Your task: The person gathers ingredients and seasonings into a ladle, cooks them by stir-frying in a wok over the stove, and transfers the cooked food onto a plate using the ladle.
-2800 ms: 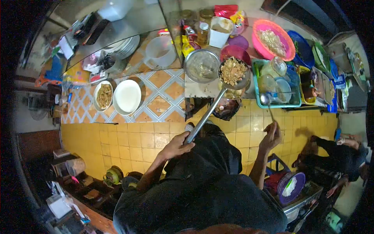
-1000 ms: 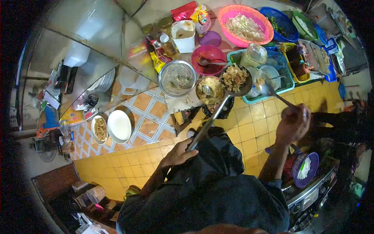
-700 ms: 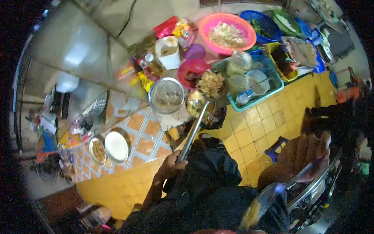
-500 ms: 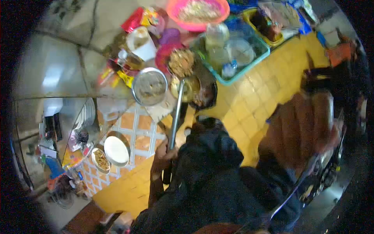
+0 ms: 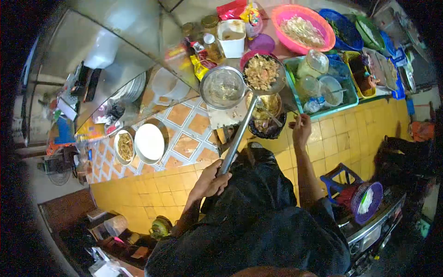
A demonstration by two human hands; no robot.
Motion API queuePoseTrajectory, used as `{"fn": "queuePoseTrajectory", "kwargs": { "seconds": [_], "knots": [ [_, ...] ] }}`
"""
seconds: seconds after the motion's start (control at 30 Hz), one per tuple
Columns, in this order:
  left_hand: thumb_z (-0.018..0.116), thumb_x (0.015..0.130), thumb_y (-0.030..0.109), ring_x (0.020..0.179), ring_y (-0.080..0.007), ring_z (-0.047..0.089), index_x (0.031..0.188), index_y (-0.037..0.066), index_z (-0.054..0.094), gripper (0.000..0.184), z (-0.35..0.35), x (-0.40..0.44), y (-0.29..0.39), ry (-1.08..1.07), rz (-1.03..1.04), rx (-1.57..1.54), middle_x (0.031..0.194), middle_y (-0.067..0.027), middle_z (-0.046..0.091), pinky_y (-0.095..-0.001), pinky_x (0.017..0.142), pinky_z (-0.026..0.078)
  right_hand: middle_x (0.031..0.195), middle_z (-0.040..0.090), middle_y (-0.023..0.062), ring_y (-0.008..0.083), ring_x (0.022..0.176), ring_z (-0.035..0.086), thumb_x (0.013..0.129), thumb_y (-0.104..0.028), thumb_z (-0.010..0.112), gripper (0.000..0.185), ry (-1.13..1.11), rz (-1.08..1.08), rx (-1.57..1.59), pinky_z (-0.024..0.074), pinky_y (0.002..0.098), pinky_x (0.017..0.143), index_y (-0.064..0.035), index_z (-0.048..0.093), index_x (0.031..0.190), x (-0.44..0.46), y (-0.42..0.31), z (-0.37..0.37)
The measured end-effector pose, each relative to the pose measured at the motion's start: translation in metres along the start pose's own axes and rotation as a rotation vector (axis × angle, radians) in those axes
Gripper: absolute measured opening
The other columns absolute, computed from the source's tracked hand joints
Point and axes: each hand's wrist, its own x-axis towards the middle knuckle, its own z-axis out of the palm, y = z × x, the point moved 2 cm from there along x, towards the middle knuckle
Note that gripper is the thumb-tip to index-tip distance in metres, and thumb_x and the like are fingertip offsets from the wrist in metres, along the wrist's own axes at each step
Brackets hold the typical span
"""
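Note:
My left hand point(image 5: 210, 180) is closed around the steel handle of a long-handled skimmer point(image 5: 240, 136). Its round head holds a heap of browned, chopped food point(image 5: 261, 72). Beneath the handle's upper end sits a bowl of yellowish food point(image 5: 267, 105), and just below that a dark container point(image 5: 265, 134) with scraps in it. My right hand point(image 5: 302, 125) hangs beside the dark container with fingers loosely bent and apart, and nothing visible in it. A round metal strainer point(image 5: 223, 87) lies left of the skimmer's head.
A teal basket point(image 5: 302, 110) of plastic tubs stands right of the skimmer. Behind it is a pink basin point(image 5: 279, 30) of pale shreds. White bowls point(image 5: 150, 144) rest on the tiled counter point(image 5: 184, 138) at left. A blue stool point(image 5: 339, 173) stands at lower right.
My right hand has come down from high at the right to beside the dark container. My view has shifted and become sharper. My left hand keeps hold of the skimmer.

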Motion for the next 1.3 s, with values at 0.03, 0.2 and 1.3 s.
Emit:
{"fn": "queuePoseTrajectory", "kwargs": {
  "seconds": [0.03,0.2,1.3],
  "knots": [
    [0.051,0.085,0.008,0.043,-0.0099,0.043,0.093,0.004,0.04,0.015,0.002,-0.002,0.001,-0.007,-0.016,-0.005,0.057,-0.0022,0.043,-0.0249,0.037,0.037,0.083,0.056,0.0088,0.012,0.057,0.055,0.088,-0.012,0.05,0.017,-0.001,0.011,-0.014,0.0467,0.0256,0.05,-0.0035,0.046,0.102,0.008,0.029,0.013],
    [0.053,0.086,0.016,0.041,-0.0104,0.043,0.092,0.005,0.04,0.019,0.021,0.0,-0.004,-0.119,0.067,-0.031,0.056,-0.0023,0.042,-0.0248,0.036,0.037,0.097,0.056,0.0129,0.0204,0.079,0.055,0.084,-0.008,0.053,0.037,-0.127,-0.024,-0.124,0.0459,0.0283,0.065,-0.0035,0.037,0.118,0.019,0.095,0.031],
    [0.057,0.085,0.024,0.097,-0.0188,0.054,0.121,0.003,0.044,0.044,0.781,0.05,-0.14,-1.489,0.11,1.097,0.11,-0.0114,0.056,-0.03,0.082,0.044,0.056,0.049,0.0083,0.0159,0.04,0.049,0.085,-0.015,0.05,0.018,1.814,0.392,0.059,0.0384,0.0299,0.036,-0.0025,0.047,0.098,-0.563,-0.009,-0.715]
  ]
}}
